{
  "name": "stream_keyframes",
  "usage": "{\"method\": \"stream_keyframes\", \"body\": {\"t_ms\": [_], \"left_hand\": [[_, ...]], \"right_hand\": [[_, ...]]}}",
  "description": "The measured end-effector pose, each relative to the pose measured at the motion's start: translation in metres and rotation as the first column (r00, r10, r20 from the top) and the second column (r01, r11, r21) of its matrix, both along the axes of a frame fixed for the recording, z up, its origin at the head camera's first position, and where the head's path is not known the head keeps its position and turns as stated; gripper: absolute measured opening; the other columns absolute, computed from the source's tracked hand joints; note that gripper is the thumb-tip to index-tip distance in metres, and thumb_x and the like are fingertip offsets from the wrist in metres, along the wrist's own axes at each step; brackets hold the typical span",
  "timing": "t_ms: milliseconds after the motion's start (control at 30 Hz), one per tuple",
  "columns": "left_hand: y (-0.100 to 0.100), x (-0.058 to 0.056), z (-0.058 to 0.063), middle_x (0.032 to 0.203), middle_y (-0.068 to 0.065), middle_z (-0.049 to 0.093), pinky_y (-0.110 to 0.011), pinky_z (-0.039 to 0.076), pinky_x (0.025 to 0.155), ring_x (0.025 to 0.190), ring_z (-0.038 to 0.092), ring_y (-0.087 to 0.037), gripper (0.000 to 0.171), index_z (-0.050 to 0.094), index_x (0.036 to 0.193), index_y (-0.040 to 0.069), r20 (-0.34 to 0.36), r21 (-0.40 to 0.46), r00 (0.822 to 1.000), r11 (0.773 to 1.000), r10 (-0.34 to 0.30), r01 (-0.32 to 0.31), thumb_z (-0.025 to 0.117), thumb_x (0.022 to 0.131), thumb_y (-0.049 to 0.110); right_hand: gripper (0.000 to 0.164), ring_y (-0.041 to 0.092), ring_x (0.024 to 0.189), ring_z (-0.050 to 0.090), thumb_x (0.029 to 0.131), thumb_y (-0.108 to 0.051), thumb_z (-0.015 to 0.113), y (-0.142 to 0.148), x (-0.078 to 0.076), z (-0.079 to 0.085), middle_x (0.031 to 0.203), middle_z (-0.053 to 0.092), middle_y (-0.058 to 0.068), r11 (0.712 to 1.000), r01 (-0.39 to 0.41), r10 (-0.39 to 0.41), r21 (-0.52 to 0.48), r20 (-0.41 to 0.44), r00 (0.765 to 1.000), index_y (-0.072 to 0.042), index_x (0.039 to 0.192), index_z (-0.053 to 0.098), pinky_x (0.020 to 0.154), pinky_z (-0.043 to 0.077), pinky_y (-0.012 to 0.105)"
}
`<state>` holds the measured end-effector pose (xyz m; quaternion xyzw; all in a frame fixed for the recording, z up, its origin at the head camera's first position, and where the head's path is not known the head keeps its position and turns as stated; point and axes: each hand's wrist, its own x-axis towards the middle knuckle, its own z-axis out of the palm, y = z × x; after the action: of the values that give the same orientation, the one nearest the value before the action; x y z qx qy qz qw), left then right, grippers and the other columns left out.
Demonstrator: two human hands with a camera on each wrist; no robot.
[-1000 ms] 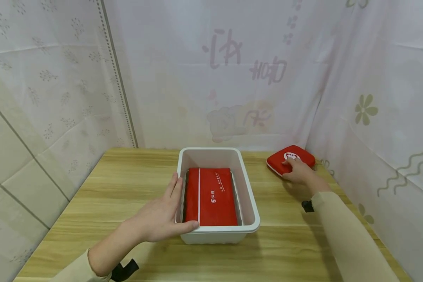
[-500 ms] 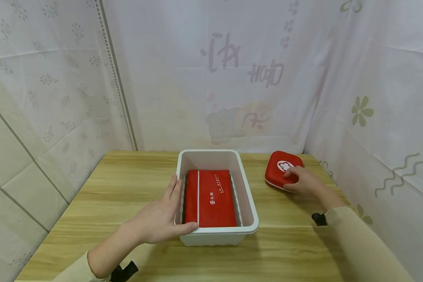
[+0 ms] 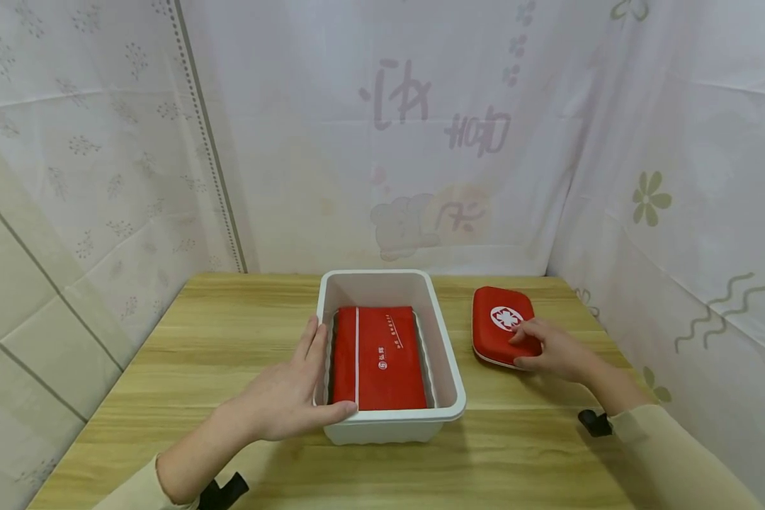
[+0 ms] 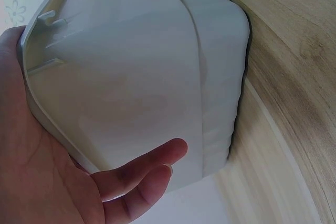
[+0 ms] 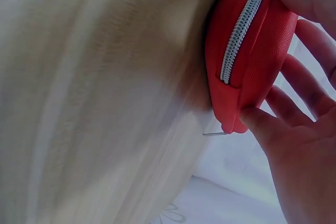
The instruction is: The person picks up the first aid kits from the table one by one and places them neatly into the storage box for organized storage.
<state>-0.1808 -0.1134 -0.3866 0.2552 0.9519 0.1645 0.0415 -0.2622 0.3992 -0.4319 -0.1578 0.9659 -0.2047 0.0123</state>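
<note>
A white plastic bin (image 3: 392,431) stands on the table, holding a flat red pouch (image 3: 382,361) with white lettering. My left hand (image 3: 290,400) rests on the bin's near left corner, the thumb along the front rim and the other fingers extended at the left side. In the left wrist view, two fingertips (image 4: 176,148) show by the bin's outer wall (image 4: 136,87). To the right of the bin lies a red zip case (image 3: 497,319) with a round white emblem. My right hand (image 3: 561,353) grips its near right corner; the right wrist view shows the zipper (image 5: 244,27) and fingers spread across the case.
The wood-grain table (image 3: 229,333) runs back to a patterned white curtain (image 3: 306,177), which also encloses both sides. A black strap piece (image 3: 223,490) shows at the left wrist, and another black piece (image 3: 594,423) at the right wrist.
My right hand has drawn the red zip case nearer and slightly left, turning it more upright to my view. The left hand and the bin hold their place.
</note>
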Motion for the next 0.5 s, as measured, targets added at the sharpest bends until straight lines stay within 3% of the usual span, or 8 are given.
{"method": "stream_keyframes", "body": {"t_ms": [200, 267, 333, 433, 500], "left_hand": [[0.000, 0.001, 0.000, 0.170, -0.005, -0.020, -0.026, 0.041, 0.050, 0.049, 0.049, -0.010, 0.123, -0.009, 0.163, 0.010, 0.011, 0.012, 1.000, 1.000, -0.004, 0.004, 0.043, 0.084, 0.089], [0.000, 0.001, 0.000, 0.171, -0.007, -0.017, -0.027, 0.047, 0.058, 0.059, 0.057, -0.009, 0.123, -0.006, 0.163, 0.009, -0.002, 0.018, 1.000, 1.000, -0.001, 0.001, 0.044, 0.084, 0.088], [0.000, 0.001, -0.001, 0.172, -0.008, -0.014, -0.031, 0.054, 0.069, 0.080, 0.068, -0.013, 0.123, -0.002, 0.164, 0.007, -0.011, 0.027, 1.000, 1.000, 0.001, -0.001, 0.044, 0.084, 0.088], [0.000, 0.001, -0.001, 0.172, -0.010, -0.011, -0.036, 0.056, 0.085, 0.107, 0.069, -0.021, 0.124, 0.003, 0.164, 0.004, -0.027, 0.031, 1.000, 0.999, 0.006, -0.005, 0.044, 0.083, 0.089], [0.000, 0.001, -0.002, 0.172, -0.010, -0.011, -0.037, 0.056, 0.087, 0.109, 0.069, -0.022, 0.124, 0.004, 0.164, 0.003, -0.026, 0.033, 1.000, 0.999, 0.008, -0.007, 0.044, 0.083, 0.089]], "right_hand": [[0.028, 0.031, 0.116, 0.057, 0.081, -0.032, 0.086, -0.005, 0.017, 0.002, 0.123, 0.059, 0.002, 1.000, -0.028, 0.028, 0.014, 0.004, 1.000, -0.032, 0.101, 0.066, 0.094, 0.048, 0.051], [0.029, 0.032, 0.117, 0.058, 0.080, -0.031, 0.087, -0.008, 0.024, 0.003, 0.124, 0.061, 0.001, 0.999, -0.047, 0.048, 0.019, -0.023, 0.999, -0.033, 0.099, 0.066, 0.096, 0.048, 0.053], [0.030, 0.031, 0.118, 0.059, 0.079, -0.030, 0.089, -0.010, 0.030, 0.003, 0.125, 0.062, -0.001, 0.997, -0.073, 0.074, 0.027, -0.064, 0.995, -0.033, 0.098, 0.066, 0.097, 0.048, 0.053], [0.032, 0.027, 0.114, 0.061, 0.077, -0.027, 0.090, -0.012, 0.039, 0.002, 0.122, 0.064, -0.004, 0.994, -0.101, 0.106, 0.050, -0.120, 0.987, -0.034, 0.096, 0.066, 0.096, 0.049, 0.050], [0.033, 0.023, 0.112, 0.061, 0.076, -0.026, 0.090, -0.014, 0.044, 0.002, 0.120, 0.063, -0.006, 0.992, -0.112, 0.120, 0.064, -0.138, 0.983, -0.035, 0.096, 0.066, 0.095, 0.050, 0.046]]}}
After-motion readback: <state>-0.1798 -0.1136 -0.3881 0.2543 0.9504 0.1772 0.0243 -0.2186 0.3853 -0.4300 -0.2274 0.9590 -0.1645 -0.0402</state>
